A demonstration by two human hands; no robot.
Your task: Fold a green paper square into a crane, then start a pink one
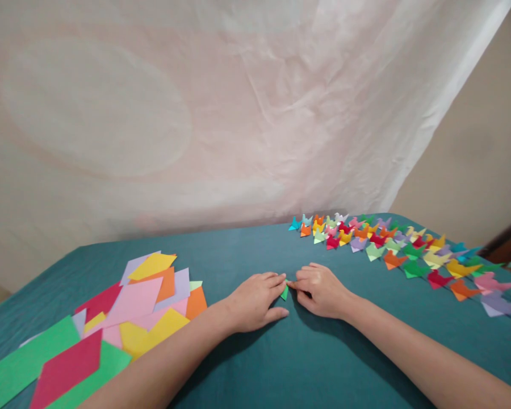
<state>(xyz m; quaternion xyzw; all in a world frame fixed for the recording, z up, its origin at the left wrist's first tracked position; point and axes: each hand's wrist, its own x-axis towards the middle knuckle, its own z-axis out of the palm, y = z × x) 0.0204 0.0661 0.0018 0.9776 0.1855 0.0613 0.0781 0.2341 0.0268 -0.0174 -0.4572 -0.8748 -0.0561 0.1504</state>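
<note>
A small piece of folded green paper (285, 293) lies on the teal cloth, between my two hands. My left hand (258, 302) rests flat from the left, fingers stretched out and thumb apart, its fingertips covering part of the paper. From the other side my right hand (319, 289) is curled, with the index fingertip touching the paper's right edge. Whether that fingertip pinches or only presses is too small to tell. Much of the paper's outline is hidden under the left fingers.
Loose coloured paper sheets (136, 298) overlap in a pile at left, partly behind my left forearm. Rows of small folded paper birds (395, 259) stand on the right side of the teal-covered table (238, 250). A pale cloth (221, 113) hangs behind the table.
</note>
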